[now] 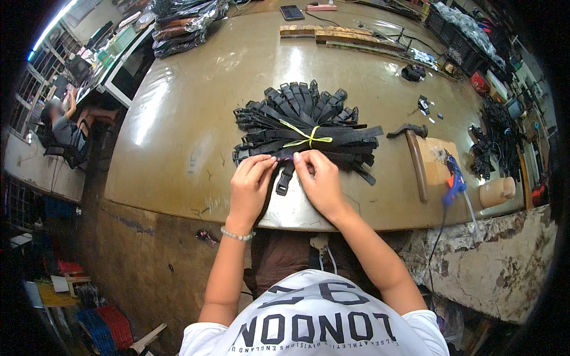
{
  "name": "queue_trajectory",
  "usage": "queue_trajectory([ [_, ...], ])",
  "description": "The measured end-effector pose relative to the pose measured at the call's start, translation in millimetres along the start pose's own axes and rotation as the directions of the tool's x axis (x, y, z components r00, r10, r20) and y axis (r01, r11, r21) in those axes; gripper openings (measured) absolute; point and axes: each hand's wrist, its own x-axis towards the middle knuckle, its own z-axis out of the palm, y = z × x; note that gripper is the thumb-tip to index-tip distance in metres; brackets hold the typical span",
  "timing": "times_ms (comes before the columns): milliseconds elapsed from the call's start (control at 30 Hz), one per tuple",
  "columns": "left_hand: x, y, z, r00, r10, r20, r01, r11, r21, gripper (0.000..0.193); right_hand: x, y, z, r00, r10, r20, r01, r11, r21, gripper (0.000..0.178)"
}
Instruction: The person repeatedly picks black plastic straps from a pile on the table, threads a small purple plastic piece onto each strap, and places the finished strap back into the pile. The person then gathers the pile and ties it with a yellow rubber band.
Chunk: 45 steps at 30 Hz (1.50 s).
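Observation:
My left hand (252, 181) and my right hand (320, 181) meet close to the table's near edge, each with thumb and fingers pinched together. Between the fingertips runs a short piece of black webbing strap, and its black plastic buckle (284, 183) hangs down between the hands. Just beyond lies a fanned bundle of black webbing straps (267, 121) with buckles at their ends. A yellow tie (312, 139) is knotted around the middle of the bundle. Whether the pinched strap belongs to the bundle cannot be made out.
Right of the bundle lie a wooden-handled hammer (417, 166), a cardboard sheet (436, 155), a blue glue gun (456, 183) and a brown roll (497, 191). Wooden strips (332, 34) and a phone (292, 12) lie farther back. Plastic-wrapped goods (187, 26) sit far left; another person (65, 127) sits beyond.

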Motion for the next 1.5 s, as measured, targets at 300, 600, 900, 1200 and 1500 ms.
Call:
queue_trajectory([
  [300, -7.1, 0.1, 1.3, 0.99, -0.136, -0.04, 0.132, 0.987, -0.087, 0.007, -2.8, 2.8, 7.5, 0.994, -0.108, -0.009, 0.107, 0.993, -0.055, 0.022],
  [600, -10.5, -3.0, 3.7, 0.989, -0.143, -0.046, 0.138, 0.984, -0.112, 0.008, -5.7, 5.2, 10.3, 0.981, -0.192, -0.02, 0.186, 0.971, -0.153, 0.018],
  [900, -13.0, -4.9, 3.9, 0.991, -0.108, -0.081, 0.1, 0.991, -0.093, 0.008, -6.1, 6.7, 12.7, 0.966, -0.259, -0.023, 0.244, 0.934, -0.26, 0.018],
  [1200, -12.8, 37.2, -27.1, 0.999, 0.048, 0.014, -0.044, 0.974, -0.22, 0.008, -13.2, -17.8, -59.3, 0.921, -0.321, -0.222, 0.267, 0.933, -0.24, 0.019],
  [1500, 55.4, 30.9, 6.9, 0.973, 0.064, 0.224, -0.08, 0.995, 0.064, 0.027, 35.8, 108.9, -223.9, 0.783, 0.075, -0.617, -0.447, 0.758, -0.475, 0.046],
])
